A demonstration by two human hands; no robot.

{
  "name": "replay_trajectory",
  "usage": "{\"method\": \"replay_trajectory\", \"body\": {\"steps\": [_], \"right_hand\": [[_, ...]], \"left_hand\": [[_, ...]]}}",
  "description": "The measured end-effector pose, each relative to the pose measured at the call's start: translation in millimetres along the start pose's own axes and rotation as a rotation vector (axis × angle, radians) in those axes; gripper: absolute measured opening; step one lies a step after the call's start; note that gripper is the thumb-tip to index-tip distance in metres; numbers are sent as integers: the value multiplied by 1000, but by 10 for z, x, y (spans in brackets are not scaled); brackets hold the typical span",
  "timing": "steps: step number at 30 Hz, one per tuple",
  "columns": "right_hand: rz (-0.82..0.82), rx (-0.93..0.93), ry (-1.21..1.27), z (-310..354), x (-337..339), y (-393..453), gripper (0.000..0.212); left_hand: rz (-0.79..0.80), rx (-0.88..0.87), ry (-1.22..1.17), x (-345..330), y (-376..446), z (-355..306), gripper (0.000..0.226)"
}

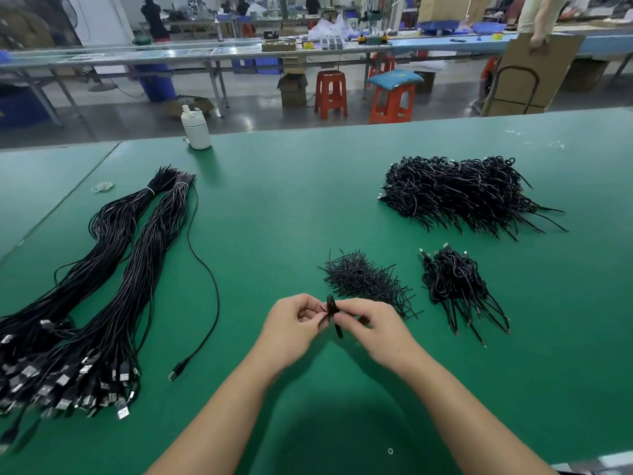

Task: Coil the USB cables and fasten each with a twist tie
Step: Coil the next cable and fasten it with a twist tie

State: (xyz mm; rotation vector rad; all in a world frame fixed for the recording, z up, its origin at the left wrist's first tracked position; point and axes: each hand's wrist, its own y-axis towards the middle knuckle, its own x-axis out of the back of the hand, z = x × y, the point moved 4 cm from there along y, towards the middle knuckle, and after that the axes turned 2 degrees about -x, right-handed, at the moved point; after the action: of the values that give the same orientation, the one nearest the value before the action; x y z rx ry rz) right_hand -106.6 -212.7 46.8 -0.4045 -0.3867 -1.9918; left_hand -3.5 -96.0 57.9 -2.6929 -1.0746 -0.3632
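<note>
Green workbench mat point(308, 200): at lower centre, left hand point(291, 329) and right hand point(373, 332) both pinch a coiled USB cable point(331, 308). Seemingly mid-fastening; next, twist the tie's ends tight.

You face a green work mat point(308, 200) filling the lower frame, a seam running at its left. Beyond its far edge you get grey polished floor point(246, 111) with light glare. Upper centre: two red plastic stools point(330, 94), one more to their right with a blue cushion point(394, 78). Cardboard boxes point(293, 89) sit under a long metal-legged bench point(205, 54) crossing the upper frame. Upper left, a blue drum point(156, 82). A white wall point(102, 18) stands behind.
</note>
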Motion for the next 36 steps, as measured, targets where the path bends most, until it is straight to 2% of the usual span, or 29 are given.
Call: {"method": "replay_trajectory", "body": {"steps": [2,5,9,11,14,16,18,22,25,27,29,31,33,36], "right_hand": [[-16,-61,6,-26,0,5,23],[-17,-154,59,-45,-1,16,31],[8,-251,243,-23,-35,26,17],[18,-296,342,-18,-40,33,5],[69,-369,599,-16,-37,13,19],[144,-353,697,0,-39,-4,22],[185,-285,645,18,-29,-11,24],[69,-198,354,20,28,32,15],[74,-222,357,-3,-16,37,5],[69,-276,399,-30,-60,34,6],[44,-323,429,-67,-78,33,21],[18,-321,435,-52,-86,36,16],[-3,-308,454,-31,-87,32,10],[66,-287,609,0,-94,18,15]], "left_hand": [[-9,-47,54,24,-15,-14,6],[-34,-206,322,61,-61,-46,11],[-88,-706,918,-10,-200,-219,14],[-108,-810,972,-31,-228,-222,16],[-113,-652,729,34,-208,-181,3],[-119,-496,554,91,-169,-118,6],[-92,-369,376,120,-131,-82,11],[-67,-233,192,110,-95,-66,13],[-85,-285,333,104,-98,-95,13],[-103,-424,573,93,-127,-153,9],[-122,-613,788,49,-175,-207,6],[-126,-717,898,7,-207,-214,6],[-122,-699,876,8,-197,-199,5],[-138,-490,681,86,-149,-131,6]]}}
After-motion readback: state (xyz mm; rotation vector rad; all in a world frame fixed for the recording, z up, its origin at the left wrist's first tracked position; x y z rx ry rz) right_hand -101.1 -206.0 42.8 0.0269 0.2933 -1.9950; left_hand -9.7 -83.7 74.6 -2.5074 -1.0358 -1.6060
